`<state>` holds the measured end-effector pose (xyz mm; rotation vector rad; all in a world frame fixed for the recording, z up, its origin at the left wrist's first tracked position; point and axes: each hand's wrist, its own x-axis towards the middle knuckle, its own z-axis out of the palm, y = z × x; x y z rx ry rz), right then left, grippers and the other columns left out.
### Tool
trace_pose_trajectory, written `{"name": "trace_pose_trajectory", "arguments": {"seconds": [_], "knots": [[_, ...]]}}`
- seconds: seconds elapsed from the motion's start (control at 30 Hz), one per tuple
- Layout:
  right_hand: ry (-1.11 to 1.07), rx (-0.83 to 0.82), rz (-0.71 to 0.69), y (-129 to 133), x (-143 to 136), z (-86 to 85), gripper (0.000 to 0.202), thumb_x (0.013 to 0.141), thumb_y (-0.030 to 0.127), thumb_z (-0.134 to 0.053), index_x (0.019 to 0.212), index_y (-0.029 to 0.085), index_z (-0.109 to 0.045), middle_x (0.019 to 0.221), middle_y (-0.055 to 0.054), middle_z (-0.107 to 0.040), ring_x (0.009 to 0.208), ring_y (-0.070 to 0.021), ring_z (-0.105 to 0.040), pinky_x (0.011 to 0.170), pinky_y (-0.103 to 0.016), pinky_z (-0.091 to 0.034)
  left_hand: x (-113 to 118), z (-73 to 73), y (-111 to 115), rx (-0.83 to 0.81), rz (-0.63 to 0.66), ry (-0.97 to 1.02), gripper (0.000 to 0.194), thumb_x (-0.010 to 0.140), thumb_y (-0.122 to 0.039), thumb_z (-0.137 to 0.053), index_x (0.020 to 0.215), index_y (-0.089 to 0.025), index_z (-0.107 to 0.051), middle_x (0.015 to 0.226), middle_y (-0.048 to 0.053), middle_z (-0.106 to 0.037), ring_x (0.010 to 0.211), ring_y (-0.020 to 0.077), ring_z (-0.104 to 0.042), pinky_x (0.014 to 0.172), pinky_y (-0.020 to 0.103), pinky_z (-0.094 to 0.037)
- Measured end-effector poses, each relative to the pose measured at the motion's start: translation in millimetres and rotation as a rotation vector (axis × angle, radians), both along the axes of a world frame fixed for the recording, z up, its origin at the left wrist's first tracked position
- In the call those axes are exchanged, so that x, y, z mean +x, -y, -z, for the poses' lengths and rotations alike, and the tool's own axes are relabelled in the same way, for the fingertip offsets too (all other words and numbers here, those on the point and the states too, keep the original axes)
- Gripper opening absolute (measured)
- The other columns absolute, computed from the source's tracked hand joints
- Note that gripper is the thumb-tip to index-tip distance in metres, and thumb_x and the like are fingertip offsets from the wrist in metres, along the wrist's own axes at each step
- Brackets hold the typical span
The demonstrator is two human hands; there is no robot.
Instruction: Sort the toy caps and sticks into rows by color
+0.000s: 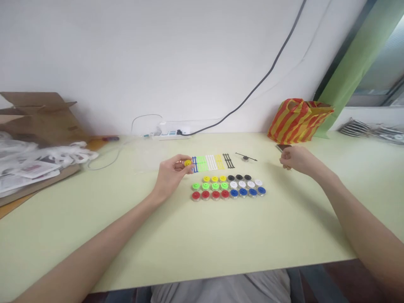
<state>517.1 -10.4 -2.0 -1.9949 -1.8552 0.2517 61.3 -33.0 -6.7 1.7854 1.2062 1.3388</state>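
Note:
My left hand point(172, 170) is closed in a pinch on a small yellow-topped round piece point(187, 163). It is beside a row of thin sticks with knobbed ends: blue sticks point(195, 164), green, white, yellow and black sticks point(229, 160). My right hand point(293, 159) is closed above the table at the right, by a dark flat object point(283, 147); what its fingers hold is hidden. Between my hands stand rows of similar round pieces with clear bases, among them red point(215, 195), blue point(243, 192), green point(215, 186), white point(242, 184) and black ones point(239, 177).
A black round piece point(245, 158) lies with a long black stick. A striped red-yellow bag point(298, 120) stands behind my right hand. A power strip point(170, 135) with a black cable lies by the wall. Left are a cardboard box point(57, 120) and white plastic bags point(67, 153).

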Motion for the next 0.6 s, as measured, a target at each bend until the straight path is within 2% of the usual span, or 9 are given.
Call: {"name": "trace_pose_trajectory", "arguments": {"seconds": [0.1,0.2,0.27,0.37,0.47,0.5,0.6], "knots": [[-0.250,0.053,0.038,7.9,3.4,-11.0,0.013,0.080,0.032,-0.069,0.073,0.022,-0.067,0.073,-0.012,-0.074,0.059,-0.0211,-0.063,0.056,-0.036,-0.047,2.7,2.2,-0.4,-0.026,-0.015,0.077,0.043,0.076,-0.050,-0.086,0.102,-0.017,-0.077,0.088,0.007,-0.079,0.076,0.0233,-0.077,0.077,0.038,-0.066],[-0.535,0.086,-0.002,18.0,-17.0,-19.5,0.022,0.080,0.044,-0.073,0.079,0.021,-0.073,0.073,-0.010,-0.070,0.058,-0.0186,-0.056,0.052,-0.034,-0.041,6.6,3.6,1.1,-0.035,-0.002,0.125,0.050,0.076,-0.051,-0.085,0.111,-0.017,-0.078,0.104,0.010,-0.080,0.092,0.0259,-0.078,0.085,0.039,-0.066],[-0.763,0.063,-0.134,27.5,-46.3,-23.1,0.028,0.081,0.048,-0.075,0.078,0.021,-0.073,0.068,-0.007,-0.063,0.059,-0.0164,-0.052,0.055,-0.034,-0.041,10.2,3.1,4.5,-0.031,0.023,0.133,0.051,0.076,-0.052,-0.085,0.113,-0.017,-0.078,0.104,0.009,-0.080,0.093,0.0260,-0.078,0.089,0.040,-0.066],[-1.001,-0.040,-0.348,44.0,-104.7,-27.0,0.026,0.077,0.044,-0.083,0.083,0.020,-0.074,0.069,-0.002,-0.058,0.063,-0.0145,-0.050,0.061,-0.032,-0.043,16.3,0.0,13.3,-0.029,0.053,0.101,0.049,0.077,-0.052,-0.084,0.110,-0.016,-0.078,0.082,0.007,-0.078,0.074,0.0237,-0.077,0.075,0.038,-0.067],[-1.065,-0.160,-0.537,54.7,-160.9,-31.3,0.032,0.084,0.049,-0.079,0.092,0.018,-0.075,0.074,-0.001,-0.056,0.065,-0.0126,-0.047,0.062,-0.030,-0.041,22.1,-4.0,22.7,-0.036,0.073,0.079,0.048,0.076,-0.054,-0.085,0.105,-0.015,-0.077,0.072,0.005,-0.075,0.062,0.0226,-0.074,0.062,0.035,-0.065],[-1.061,-0.189,-0.600,55.5,-176.0,-32.5,0.035,0.086,0.052,-0.077,0.090,0.017,-0.074,0.072,0.000,-0.053,0.063,-0.0115,-0.043,0.060,-0.030,-0.038,23.6,-5.0,25.2,-0.031,0.080,0.068,0.048,0.077,-0.054,-0.084,0.104,-0.016,-0.077,0.071,0.005,-0.074,0.061,0.0224,-0.074,0.060,0.035,-0.064],[-1.081,-0.276,-0.712,50.4,-206.9,-31.8,0.041,0.091,0.057,-0.069,0.101,0.018,-0.072,0.063,0.006,-0.038,0.055,-0.0105,-0.029,0.053,-0.028,-0.027,26.1,-6.2,30.0,-0.005,0.108,-0.011,0.045,0.078,-0.056,-0.082,0.102,-0.018,-0.078,0.069,0.003,-0.073,0.061,0.0218,-0.074,0.061,0.033,-0.063]]}}
